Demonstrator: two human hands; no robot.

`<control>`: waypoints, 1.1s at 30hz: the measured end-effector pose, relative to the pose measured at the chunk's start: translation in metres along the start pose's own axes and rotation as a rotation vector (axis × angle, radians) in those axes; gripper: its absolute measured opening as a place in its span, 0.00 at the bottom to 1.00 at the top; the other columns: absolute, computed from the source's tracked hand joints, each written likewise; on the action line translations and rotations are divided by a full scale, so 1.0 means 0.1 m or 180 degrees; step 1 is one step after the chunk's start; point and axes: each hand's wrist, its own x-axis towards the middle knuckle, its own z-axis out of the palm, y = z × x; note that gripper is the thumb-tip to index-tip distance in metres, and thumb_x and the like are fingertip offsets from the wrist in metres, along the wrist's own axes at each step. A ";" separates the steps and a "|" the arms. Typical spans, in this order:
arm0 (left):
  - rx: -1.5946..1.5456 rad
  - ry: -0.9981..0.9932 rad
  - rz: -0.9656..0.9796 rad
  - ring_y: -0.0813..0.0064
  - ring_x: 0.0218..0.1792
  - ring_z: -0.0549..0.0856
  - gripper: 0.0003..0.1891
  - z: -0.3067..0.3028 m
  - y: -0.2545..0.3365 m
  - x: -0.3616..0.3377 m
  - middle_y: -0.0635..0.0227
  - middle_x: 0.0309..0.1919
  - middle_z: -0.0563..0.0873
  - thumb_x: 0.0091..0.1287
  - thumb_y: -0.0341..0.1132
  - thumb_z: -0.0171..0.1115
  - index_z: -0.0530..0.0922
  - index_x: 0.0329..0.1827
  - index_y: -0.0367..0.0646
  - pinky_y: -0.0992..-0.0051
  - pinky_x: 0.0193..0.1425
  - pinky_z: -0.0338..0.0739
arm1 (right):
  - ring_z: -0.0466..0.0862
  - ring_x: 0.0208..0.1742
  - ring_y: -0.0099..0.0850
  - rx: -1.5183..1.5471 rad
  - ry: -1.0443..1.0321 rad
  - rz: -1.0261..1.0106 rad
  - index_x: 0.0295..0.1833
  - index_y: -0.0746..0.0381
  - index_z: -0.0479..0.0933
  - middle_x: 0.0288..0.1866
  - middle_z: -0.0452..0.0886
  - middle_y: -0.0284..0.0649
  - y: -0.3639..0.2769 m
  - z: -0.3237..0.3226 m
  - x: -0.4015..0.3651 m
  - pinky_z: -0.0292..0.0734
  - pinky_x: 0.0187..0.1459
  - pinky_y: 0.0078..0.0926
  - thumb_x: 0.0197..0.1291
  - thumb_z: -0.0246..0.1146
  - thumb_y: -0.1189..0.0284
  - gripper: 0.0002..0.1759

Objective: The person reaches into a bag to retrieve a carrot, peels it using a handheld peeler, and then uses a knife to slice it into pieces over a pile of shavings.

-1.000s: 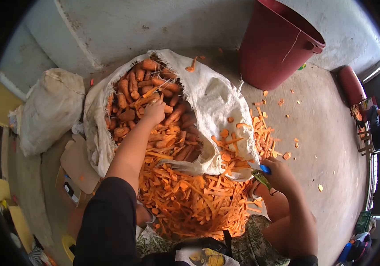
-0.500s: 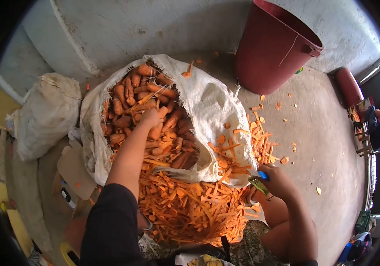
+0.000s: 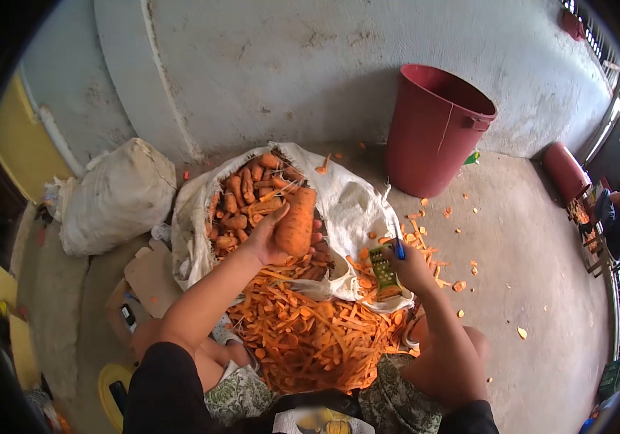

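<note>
A large, thick carrot point(image 3: 297, 220) is held up in my left hand point(image 3: 268, 242), fingers wrapped round its lower side, above the open sack. In my right hand point(image 3: 415, 271) are a green perforated tool point(image 3: 382, 266), like a small hand grater, and a slim blue-handled piece point(image 3: 399, 249) with a narrow blade-like end pointing up. The white woven sack point(image 3: 342, 173) lies open with many whole carrots point(image 3: 241, 189) inside. Below it, between my legs, a big heap of orange peelings point(image 3: 303, 336) covers the floor.
A tall red bin point(image 3: 426, 137) with a cracked side stands by the wall. At the left sits a full white sack point(image 3: 118, 199) near a torn cardboard box point(image 3: 154, 275). Peel scraps point(image 3: 459, 286) dot the concrete floor. Far right, a seated person point(image 3: 619, 220) is partly visible.
My left hand has come out of the sack and now holds a large carrot up. My right hand has shifted up and left with its tools. The view has tilted upward.
</note>
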 end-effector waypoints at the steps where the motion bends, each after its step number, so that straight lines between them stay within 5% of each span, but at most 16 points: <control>1: 0.0036 -0.0005 0.0027 0.54 0.48 0.76 0.28 0.19 -0.05 -0.07 0.52 0.47 0.75 0.58 0.48 0.56 0.65 0.55 0.37 0.55 0.50 0.74 | 0.72 0.26 0.31 0.0400 0.0166 0.0105 0.40 0.65 0.71 0.23 0.73 0.42 -0.01 0.04 -0.02 0.67 0.32 0.29 0.59 0.55 0.61 0.16; 5: 0.0188 -0.0120 0.0146 0.57 0.51 0.75 0.30 0.81 -0.18 -0.35 0.55 0.52 0.72 0.59 0.48 0.57 0.60 0.60 0.43 0.54 0.52 0.73 | 0.70 0.26 0.21 0.0959 0.0156 0.0109 0.38 0.66 0.72 0.25 0.74 0.35 -0.18 0.01 -0.21 0.67 0.31 0.22 0.60 0.55 0.64 0.14; 7: 0.0964 0.0491 0.0177 0.60 0.54 0.73 0.32 0.92 -0.29 -0.52 0.58 0.53 0.70 0.57 0.45 0.60 0.59 0.61 0.44 0.57 0.54 0.72 | 0.71 0.26 0.20 0.1128 0.0167 -0.0057 0.38 0.66 0.72 0.26 0.74 0.34 -0.15 0.02 -0.25 0.67 0.31 0.21 0.60 0.55 0.66 0.13; 12: 0.0588 0.0213 0.0001 0.65 0.52 0.74 0.36 0.94 -0.64 -0.91 0.63 0.51 0.71 0.52 0.44 0.66 0.58 0.61 0.41 0.64 0.56 0.71 | 0.74 0.26 0.20 0.2027 0.0201 -0.0268 0.40 0.66 0.72 0.27 0.74 0.33 -0.36 0.06 -0.45 0.70 0.29 0.21 0.61 0.53 0.68 0.11; 15: 0.0204 0.1025 -0.0210 0.65 0.49 0.76 0.32 0.87 -0.89 -1.01 0.62 0.45 0.74 0.52 0.46 0.67 0.64 0.55 0.41 0.64 0.55 0.71 | 0.67 0.23 0.18 0.2447 0.0176 -0.0132 0.36 0.62 0.72 0.22 0.69 0.28 -0.54 0.16 -0.52 0.63 0.28 0.17 0.60 0.55 0.67 0.09; 18: -0.0018 0.0916 -0.0487 0.62 0.49 0.76 0.28 0.79 -0.98 -0.97 0.59 0.46 0.74 0.57 0.46 0.61 0.63 0.55 0.40 0.61 0.55 0.71 | 0.78 0.23 0.27 0.2741 0.0281 0.0147 0.38 0.64 0.71 0.26 0.76 0.38 -0.40 0.36 -0.37 0.75 0.25 0.25 0.59 0.55 0.67 0.10; 27: 0.0211 0.0716 -0.0704 0.62 0.50 0.75 0.27 0.64 -1.17 -0.87 0.60 0.47 0.74 0.61 0.49 0.55 0.63 0.57 0.42 0.57 0.52 0.73 | 0.78 0.22 0.30 0.3671 0.0327 0.0951 0.42 0.67 0.74 0.26 0.78 0.41 -0.12 0.58 -0.11 0.76 0.23 0.25 0.62 0.48 0.65 0.16; 29: 0.0026 0.0795 -0.0641 0.66 0.45 0.77 0.30 0.73 -1.14 -0.84 0.65 0.45 0.75 0.57 0.57 0.55 0.65 0.56 0.46 0.55 0.47 0.75 | 0.78 0.22 0.30 0.3668 0.0388 0.0963 0.44 0.67 0.74 0.26 0.78 0.40 -0.07 0.64 -0.07 0.76 0.23 0.24 0.63 0.47 0.64 0.17; 33: -0.0039 0.0773 -0.0817 0.61 0.47 0.78 0.26 0.63 -1.21 -0.77 0.64 0.47 0.74 0.62 0.55 0.49 0.64 0.56 0.48 0.52 0.43 0.76 | 0.77 0.21 0.29 0.3773 0.0721 0.0826 0.42 0.66 0.73 0.25 0.77 0.39 -0.08 0.73 -0.03 0.75 0.22 0.24 0.64 0.48 0.65 0.16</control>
